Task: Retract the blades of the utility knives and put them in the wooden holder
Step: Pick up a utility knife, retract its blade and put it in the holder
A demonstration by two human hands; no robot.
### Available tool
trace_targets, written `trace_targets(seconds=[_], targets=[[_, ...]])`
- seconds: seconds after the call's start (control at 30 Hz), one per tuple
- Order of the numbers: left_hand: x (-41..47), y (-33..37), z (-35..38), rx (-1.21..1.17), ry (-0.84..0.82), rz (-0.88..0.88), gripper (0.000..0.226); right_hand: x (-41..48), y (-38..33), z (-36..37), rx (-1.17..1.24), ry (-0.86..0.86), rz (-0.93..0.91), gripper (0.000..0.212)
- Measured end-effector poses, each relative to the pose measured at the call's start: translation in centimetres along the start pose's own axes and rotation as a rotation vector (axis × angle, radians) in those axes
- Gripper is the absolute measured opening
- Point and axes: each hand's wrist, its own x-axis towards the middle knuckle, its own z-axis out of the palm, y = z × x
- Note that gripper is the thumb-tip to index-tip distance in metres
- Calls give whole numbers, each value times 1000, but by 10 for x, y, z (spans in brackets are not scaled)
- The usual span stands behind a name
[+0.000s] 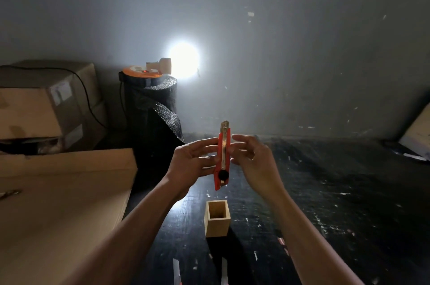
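While left hand point(193, 160) fingers pinch the upright utility knife point(223, 145) | right hand point(253, 159) fingers apart, just beside | wooden holder point(216, 226) directly below, lower centre.

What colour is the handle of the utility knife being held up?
The utility knife is red-orange, seen in the head view.

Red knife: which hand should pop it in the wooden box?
Left, probably. The left hand holds the red knife above the wooden box; the right hand looks open beside it.
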Motion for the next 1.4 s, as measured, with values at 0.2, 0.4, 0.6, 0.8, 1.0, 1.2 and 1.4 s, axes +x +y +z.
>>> trace_targets(seconds=[0.2,0.4,0.6,0.8,1.0,1.2,1.4], targets=[[10,-23,1,-43,4,-76,41,26,18,-1,80,-81,35,21],[27,-80,-9,18,117,-152,26,38,62,12,170,-121,127,22],[34,-180,-10,551,132,-295,53,46,140,32,128,-77,263,18],[43,-240,1,677,5,-454,117,43,208,57,-79,-69,366,17],[49,-265,6,706,-32,-394,104,32,246,79,-166,-171,432,15],[49,-265,2,659,-49,-385,69,22,262,98,-263,-237,481,9],[46,-266,4,587,-37,-385,74,14,267,105,-375,-232,467,18]])
